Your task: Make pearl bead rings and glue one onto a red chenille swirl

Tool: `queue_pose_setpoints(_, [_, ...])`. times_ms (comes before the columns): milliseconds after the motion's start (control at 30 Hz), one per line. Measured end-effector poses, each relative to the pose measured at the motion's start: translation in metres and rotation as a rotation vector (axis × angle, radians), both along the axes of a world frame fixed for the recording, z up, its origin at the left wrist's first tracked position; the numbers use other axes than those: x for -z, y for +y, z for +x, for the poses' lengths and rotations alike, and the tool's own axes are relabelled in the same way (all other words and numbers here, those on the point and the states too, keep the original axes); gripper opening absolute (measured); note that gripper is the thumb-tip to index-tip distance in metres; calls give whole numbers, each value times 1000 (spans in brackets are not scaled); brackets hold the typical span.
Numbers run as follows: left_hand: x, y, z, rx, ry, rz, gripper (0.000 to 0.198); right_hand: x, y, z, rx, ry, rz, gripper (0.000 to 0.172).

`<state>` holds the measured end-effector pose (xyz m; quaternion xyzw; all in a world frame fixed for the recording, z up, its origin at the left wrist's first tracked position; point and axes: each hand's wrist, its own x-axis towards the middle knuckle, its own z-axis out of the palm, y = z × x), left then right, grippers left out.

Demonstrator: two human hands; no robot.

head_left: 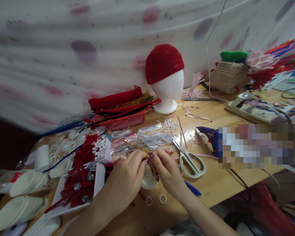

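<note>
A thin gold tinsel pipe cleaner (pixel 135 146) runs between the pinched fingertips of my left hand (pixel 127 172) and my right hand (pixel 165 167), one end sticking out to the upper left. Both hands meet above a small white cup of white beads (pixel 149 178), which they partly cover. Two small rings of white beads, a left one (pixel 149 201) and a right one (pixel 162 199), lie on the wooden table in front of the cup. Scissors (pixel 190 162) with pale green handles rest just beyond my right hand, blades pointing away.
A white foam head (pixel 169 88) wears a red cap (pixel 164 64). Beside it stands a red basket (pixel 124 122) of pipe cleaners. White box (pixel 99 178) with red flowers and paper cups (pixel 26 183) are at left. A blue glue gun (pixel 208 134) and power strip (pixel 255 109) lie right.
</note>
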<state>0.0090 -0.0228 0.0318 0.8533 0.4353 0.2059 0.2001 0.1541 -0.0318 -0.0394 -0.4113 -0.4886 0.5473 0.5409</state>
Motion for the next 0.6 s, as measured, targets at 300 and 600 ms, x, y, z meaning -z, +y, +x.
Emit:
queue_pose_setpoints(300, [4, -5, -2, -34, -68, -46, 18, 1, -2, 0, -37, 6, -34, 44])
queue_pose_setpoints(600, [1, -5, -7, -7, -95, -204, 18, -5, -2, 10, -152, -105, -36, 57])
